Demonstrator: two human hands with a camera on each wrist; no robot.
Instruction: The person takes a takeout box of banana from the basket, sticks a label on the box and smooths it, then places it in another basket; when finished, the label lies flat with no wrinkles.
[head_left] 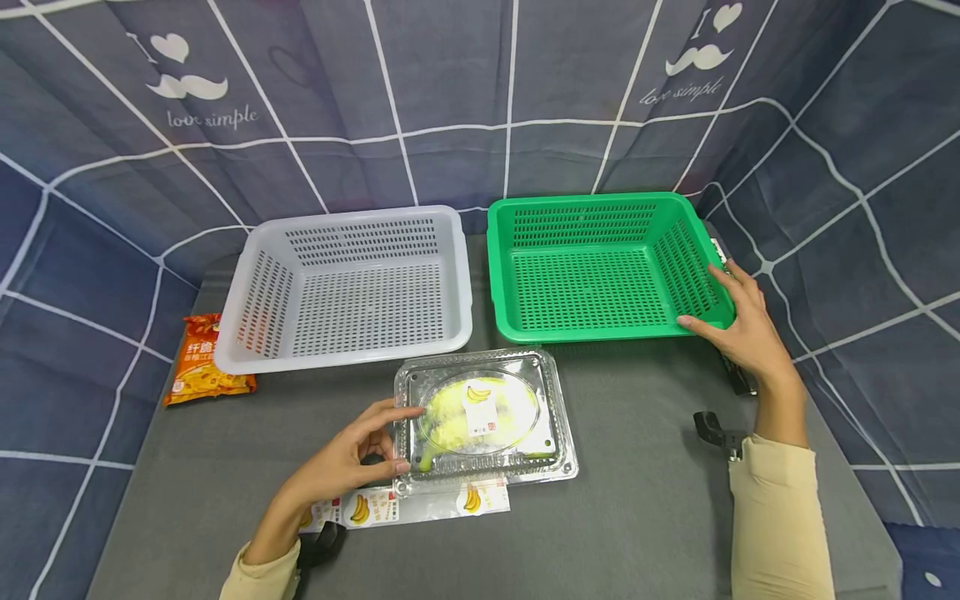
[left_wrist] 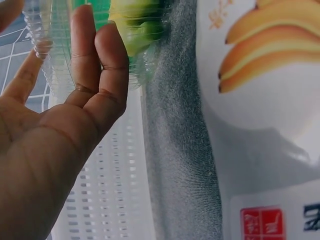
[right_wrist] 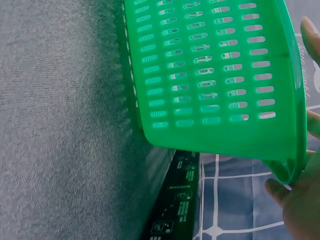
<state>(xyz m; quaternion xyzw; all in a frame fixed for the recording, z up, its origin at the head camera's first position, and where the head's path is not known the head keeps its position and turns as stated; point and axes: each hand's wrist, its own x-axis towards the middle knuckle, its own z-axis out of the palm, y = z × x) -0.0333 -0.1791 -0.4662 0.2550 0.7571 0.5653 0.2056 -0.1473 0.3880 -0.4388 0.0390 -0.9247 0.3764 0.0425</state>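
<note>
A clear plastic clamshell box lies in front of the two baskets, its lid bearing a banana label. Yellow-green fruit shows through it. My left hand holds the box by its left side, index finger over the lid and thumb at the near corner. Its lower fingers bend against the plastic in the left wrist view. At the right, my right hand rests on the near right corner of the green basket, fingers spread along the rim and thumb on the front edge.
A white basket stands left of the green one. An orange snack bag lies partly behind its left side. A strip of banana stickers lies by the clamshell box. A black printed item lies beyond the green basket's right side.
</note>
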